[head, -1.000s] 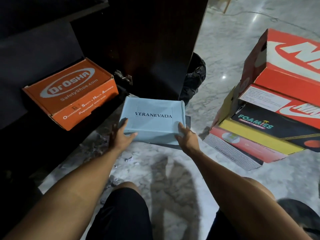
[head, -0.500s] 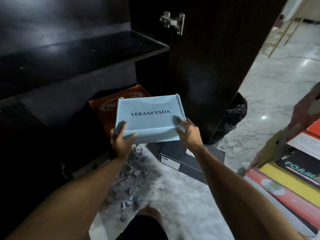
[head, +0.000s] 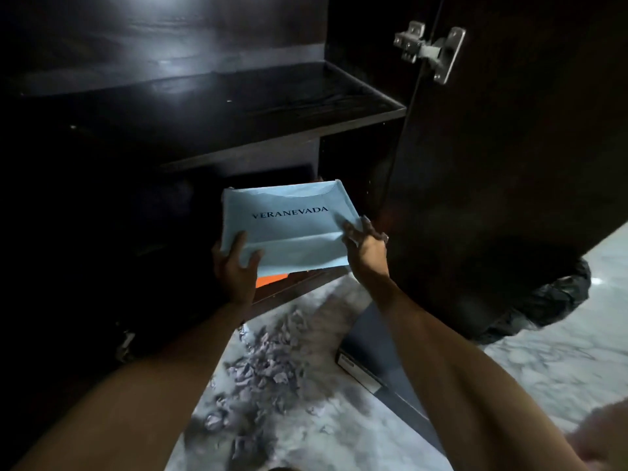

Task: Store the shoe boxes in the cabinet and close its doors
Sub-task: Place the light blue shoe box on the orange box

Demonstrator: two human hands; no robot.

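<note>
Light blue shoe box [head: 289,229]: lid printed VERANEVADA, held level at the mouth of the cabinet's lowest compartment, its far end already under the shelf edge, its near end out over the cabinet's bottom lip.
Left hand [head: 234,266]: its grip is clamped on the box's near left corner, thumb on the lid, fingers hidden beneath.
Right hand [head: 365,248]: its grip is clamped on the near right corner, fingers spread over the lid edge and side wall.
Orange shoe box [head: 268,280]: only a bright sliver shows under the blue box's near edge, inside the lowest compartment; whether the two boxes touch cannot be told.
Cabinet [head: 170,137]: dark wood, interior almost black; the depth and back of the lowest compartment cannot be made out.
Shelf [head: 272,110]: bare dark board above the box, with open room over it up to the next board.
Cabinet door [head: 509,147]: swung open on the right, close beside the right hand and the box's right side, leaving a narrow margin there.
Hinge [head: 430,51]: metal, at the door's upper inner edge.
Room to the left: dark open space beside the left hand, with no edge discernible.
Dark shoe box [head: 384,362]: on the floor beneath the right forearm, a white label on its near end, partly covered by the arm.
Paper scraps [head: 265,365]: grey crumpled bits strewn over the marble floor [head: 550,362] between the forearms.
Black bag [head: 543,304]: crumpled on the floor behind the door's lower edge, partly hidden by it.
Lower right corner: a blurred pale shape, cut off by the frame edge, not identifiable.
</note>
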